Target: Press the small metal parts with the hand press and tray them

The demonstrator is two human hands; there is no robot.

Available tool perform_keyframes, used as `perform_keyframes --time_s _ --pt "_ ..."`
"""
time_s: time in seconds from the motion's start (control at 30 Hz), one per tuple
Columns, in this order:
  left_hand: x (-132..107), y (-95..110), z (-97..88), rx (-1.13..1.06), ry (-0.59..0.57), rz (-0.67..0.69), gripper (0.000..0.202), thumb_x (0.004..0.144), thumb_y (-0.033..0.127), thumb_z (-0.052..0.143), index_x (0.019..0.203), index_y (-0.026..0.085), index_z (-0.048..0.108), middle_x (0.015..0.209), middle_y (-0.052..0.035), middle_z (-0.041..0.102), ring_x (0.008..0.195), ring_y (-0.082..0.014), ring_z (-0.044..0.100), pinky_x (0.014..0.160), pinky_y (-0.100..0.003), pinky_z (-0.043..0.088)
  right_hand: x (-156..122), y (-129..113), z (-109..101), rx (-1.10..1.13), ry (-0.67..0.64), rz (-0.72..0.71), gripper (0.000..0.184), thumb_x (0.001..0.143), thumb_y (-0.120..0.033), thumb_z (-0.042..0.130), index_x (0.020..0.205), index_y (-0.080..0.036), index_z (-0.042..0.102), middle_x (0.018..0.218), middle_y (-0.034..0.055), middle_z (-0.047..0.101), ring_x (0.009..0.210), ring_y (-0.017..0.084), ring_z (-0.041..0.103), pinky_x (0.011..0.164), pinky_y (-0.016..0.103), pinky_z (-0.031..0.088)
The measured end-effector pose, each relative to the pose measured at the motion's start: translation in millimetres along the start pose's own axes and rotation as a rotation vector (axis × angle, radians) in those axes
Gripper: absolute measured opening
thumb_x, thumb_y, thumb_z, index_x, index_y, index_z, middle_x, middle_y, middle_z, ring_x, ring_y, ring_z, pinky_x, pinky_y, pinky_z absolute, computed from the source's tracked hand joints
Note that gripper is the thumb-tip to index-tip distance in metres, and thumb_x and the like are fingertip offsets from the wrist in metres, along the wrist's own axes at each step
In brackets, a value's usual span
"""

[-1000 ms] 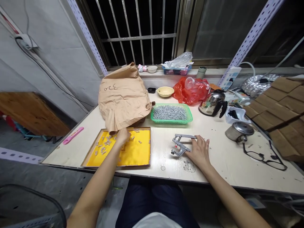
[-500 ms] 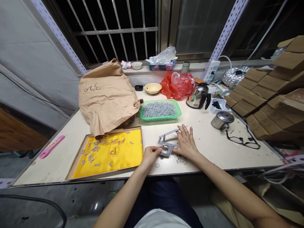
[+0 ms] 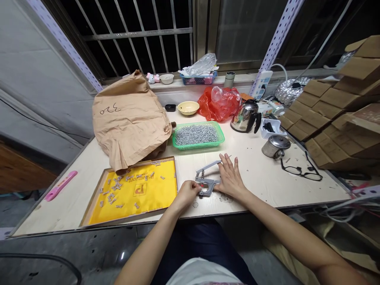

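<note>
Grey metal hand pliers [image 3: 209, 184], with a spring and a small red part at the jaw, rest on the table near its front edge. My right hand [image 3: 230, 176] holds them from the right, fingers over the raised upper handle and thumb at the lower one; the handles are apart. At the jaw, my left hand [image 3: 189, 194] is closed in a pinch; whatever lies between thumb and forefinger is too small to make out. To the left, a shallow tray [image 3: 160, 194] lined with yellow holds several small metal pieces [image 3: 117, 184]. Behind the pliers stands a green basket [image 3: 198, 146] full of small metal parts.
A large brown paper bag [image 3: 130, 122] leans behind the tray. A steel kettle [image 3: 245, 116], a lidded metal cup [image 3: 274, 147] and glasses [image 3: 303, 173] are on the right, beside stacked cardboard boxes [image 3: 332, 122]. A pink-handled tool [image 3: 61, 186] lies far left.
The whole view has shifted slightly. Both hands keep about the same place on the pliers, and the handles remain apart.
</note>
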State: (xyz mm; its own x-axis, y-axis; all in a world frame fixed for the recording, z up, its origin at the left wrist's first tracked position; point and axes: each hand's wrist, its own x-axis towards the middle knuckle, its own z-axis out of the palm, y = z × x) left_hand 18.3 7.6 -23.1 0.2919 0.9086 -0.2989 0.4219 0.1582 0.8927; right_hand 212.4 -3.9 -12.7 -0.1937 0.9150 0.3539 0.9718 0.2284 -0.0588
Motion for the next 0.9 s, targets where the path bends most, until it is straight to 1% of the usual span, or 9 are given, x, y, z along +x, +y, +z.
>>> perform_keyframes --time_s 0.1,0.2,0.4,0.47,0.57,0.67,0.77,0.83,0.9 --pt "-0.4 2.7 -2.6 0.061 -0.053 0.0 0.02 0.067 0.029 0.056 0.054 0.014 0.053 0.05 0.0027 0.047 0.049 -0.0081 0.038 0.049 -0.022 0.027 -1.9 -1.1 0.3 -0.005 0.003 -0.009 0.079 0.068 -0.064 0.046 0.116 -0.003 0.046 0.145 0.0212 0.015 0.135 0.032 0.004 0.105 0.057 -0.005" --pt "-1.8 3.6 -2.7 0.068 -0.08 -0.005 0.023 0.066 0.032 0.056 0.052 0.014 0.05 0.046 0.0039 0.042 0.045 -0.007 0.034 0.046 -0.022 0.024 -3.7 -2.2 1.4 -0.001 0.024 0.003 0.076 0.068 -0.063 0.046 0.116 -0.004 0.045 0.145 0.0216 0.014 0.135 0.032 0.004 0.104 0.059 -0.006" --pt "-4.1 2.3 -1.4 -0.013 -0.09 -0.016 0.019 0.063 0.03 0.057 0.054 0.014 0.053 0.048 0.0025 0.047 0.045 -0.0071 0.036 0.046 -0.022 0.026 -5.1 -3.3 3.3 0.012 0.032 0.014 0.076 0.068 -0.064 0.045 0.116 -0.005 0.044 0.145 0.022 0.013 0.134 0.033 0.004 0.103 0.06 -0.005" --pt "-4.5 1.7 -1.2 -0.029 -0.108 -0.024 0.018 0.062 0.03 0.057 0.053 0.014 0.053 0.048 0.0025 0.046 0.045 -0.0071 0.036 0.047 -0.022 0.027 -5.6 -3.7 3.6 0.017 0.031 0.017 0.077 0.067 -0.065 0.045 0.116 -0.005 0.044 0.145 0.0225 0.013 0.134 0.033 0.004 0.103 0.06 -0.005" --pt "-5.1 1.0 -0.7 -0.051 -0.099 -0.037 0.018 0.061 0.029 0.058 0.053 0.014 0.053 0.048 0.0022 0.046 0.045 -0.007 0.037 0.047 -0.021 0.027 -6.0 -4.1 2.8 0.009 0.031 0.021 0.078 0.067 -0.066 0.044 0.115 -0.005 0.044 0.144 0.0227 0.015 0.134 0.033 0.006 0.103 0.06 -0.004" --pt "-5.5 -0.2 -0.9 -0.085 -0.089 -0.051 0.017 0.061 0.028 0.059 0.054 0.013 0.055 0.049 0.0012 0.048 0.046 -0.0073 0.038 0.047 -0.022 0.028 -5.3 -3.1 0.4 -0.004 0.035 0.006 0.074 0.067 -0.063 0.047 0.113 -0.006 0.046 0.141 0.0219 0.025 0.133 0.033 0.012 0.105 0.059 -0.004" --pt "-6.2 -1.2 -2.9 -0.099 -0.095 -0.048 0.017 0.061 0.028 0.06 0.055 0.012 0.057 0.049 0.0013 0.049 0.045 -0.007 0.038 0.048 -0.022 0.028 -3.6 -0.3 -1.3 -0.001 0.028 -0.034 0.061 0.068 -0.058 0.051 0.106 -0.01 0.051 0.131 0.0196 0.04 0.129 0.032 0.024 0.106 0.057 -0.001" --pt "-7.3 -0.9 -4.9 -0.103 -0.101 -0.033 0.02 0.062 0.03 0.061 0.056 0.012 0.059 0.049 0.0015 0.048 0.045 -0.0066 0.037 0.047 -0.021 0.026 -2.3 1.6 -1.0 0.018 0.021 -0.047 0.054 0.067 -0.057 0.053 0.098 -0.013 0.055 0.123 0.0185 0.047 0.122 0.031 0.033 0.108 0.055 0.006" --pt "-8.9 0.3 -6.8 -0.117 -0.111 -0.028 0.022 0.062 0.033 0.062 0.057 0.011 0.06 0.049 0.0013 0.049 0.046 -0.0068 0.038 0.047 -0.021 0.026 -1.2 3.0 0.3 0.045 0.017 -0.048 0.05 0.065 -0.055 0.055 0.092 -0.014 0.056 0.115 0.0177 0.05 0.114 0.03 0.039 0.107 0.051 0.015"
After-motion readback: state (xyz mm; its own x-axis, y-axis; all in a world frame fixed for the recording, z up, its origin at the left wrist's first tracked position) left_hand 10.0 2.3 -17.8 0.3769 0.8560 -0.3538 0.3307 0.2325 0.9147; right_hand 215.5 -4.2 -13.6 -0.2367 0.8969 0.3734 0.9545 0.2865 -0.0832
